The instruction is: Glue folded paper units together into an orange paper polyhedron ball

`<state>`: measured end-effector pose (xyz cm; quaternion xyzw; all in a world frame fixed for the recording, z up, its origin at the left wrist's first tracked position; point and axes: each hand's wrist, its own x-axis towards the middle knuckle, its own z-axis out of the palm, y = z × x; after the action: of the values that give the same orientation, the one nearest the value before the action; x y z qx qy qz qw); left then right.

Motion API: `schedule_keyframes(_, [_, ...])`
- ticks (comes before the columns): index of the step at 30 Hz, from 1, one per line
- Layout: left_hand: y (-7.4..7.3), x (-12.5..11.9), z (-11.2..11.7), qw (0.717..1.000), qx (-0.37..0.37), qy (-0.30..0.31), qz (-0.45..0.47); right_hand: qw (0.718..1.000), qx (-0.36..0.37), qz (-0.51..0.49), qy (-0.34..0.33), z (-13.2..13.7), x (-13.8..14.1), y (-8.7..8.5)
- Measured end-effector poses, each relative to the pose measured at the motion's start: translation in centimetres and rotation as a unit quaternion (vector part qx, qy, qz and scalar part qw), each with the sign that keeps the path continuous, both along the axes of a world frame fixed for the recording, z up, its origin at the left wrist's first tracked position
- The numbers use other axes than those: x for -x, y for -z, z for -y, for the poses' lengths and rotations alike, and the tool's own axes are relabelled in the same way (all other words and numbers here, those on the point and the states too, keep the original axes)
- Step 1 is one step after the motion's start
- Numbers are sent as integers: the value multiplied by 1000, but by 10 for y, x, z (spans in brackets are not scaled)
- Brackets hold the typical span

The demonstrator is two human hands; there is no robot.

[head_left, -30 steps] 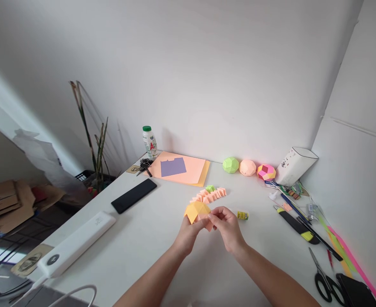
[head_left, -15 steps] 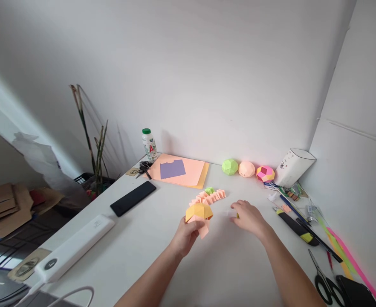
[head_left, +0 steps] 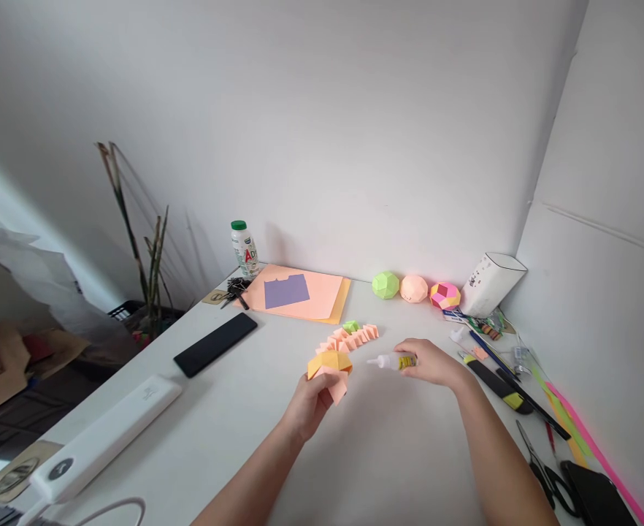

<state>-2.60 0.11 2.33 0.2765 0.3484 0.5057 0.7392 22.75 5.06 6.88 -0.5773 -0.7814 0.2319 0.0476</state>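
Holding paper shape (head_left: pixel 330 361) in left hand (head_left: pixel 307 405), small bottle (head_left: pixel 393 361) in right hand (head_left: pixel 428 361).
Pinching each in a tight grip over the table (head_left: pixel 377 446), with bare room in front. Can't see inside bottle.

Faceted yellow-and-peach paper piece (head_left: pixel 330 361) sits in left hand (head_left: pixel 309 402); white nozzle bottle (head_left: pixel 392 361) is near-horizontal in right hand (head_left: pixel 430 360), tip leftward.

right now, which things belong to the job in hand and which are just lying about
In use, it seems:
yellow-and-peach paper shape, in the left hand
white-nozzled tube, in the right hand
folded peach pieces, probably

Lying about, apparently:
green-capped bottle
keys
flat black device
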Motion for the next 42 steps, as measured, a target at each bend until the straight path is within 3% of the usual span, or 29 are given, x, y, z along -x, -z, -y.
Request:
schedule_keyframes(4, [-4,-1,2,1000,8,1,7,995,-15,-85,-41,17,10,-18])
schedule_keyframes(14, [-5,-1,2,1000,13,18,5,993,-56,-35,-94,34,30,-32])
schedule_keyframes(21, [-2,-1,2,1000,11,29,4,983,-144,4,-117,39,34,-32])
schedule_keyframes(28, [1,0,2,999,-3,47,18,958,-249,-15,-145,54,40,-48])
schedule_keyframes(33, [0,1,1,997,-18,63,36,957,-219,-81,-173,63,37,-55])
schedule_keyframes(37, [2,0,2,993,-35,97,54,962,-187,-120,-160,65,34,-56])
schedule_keyframes(42, [4,0,3,989,-45,121,77,945,-220,-165,-177,64,40,-53])
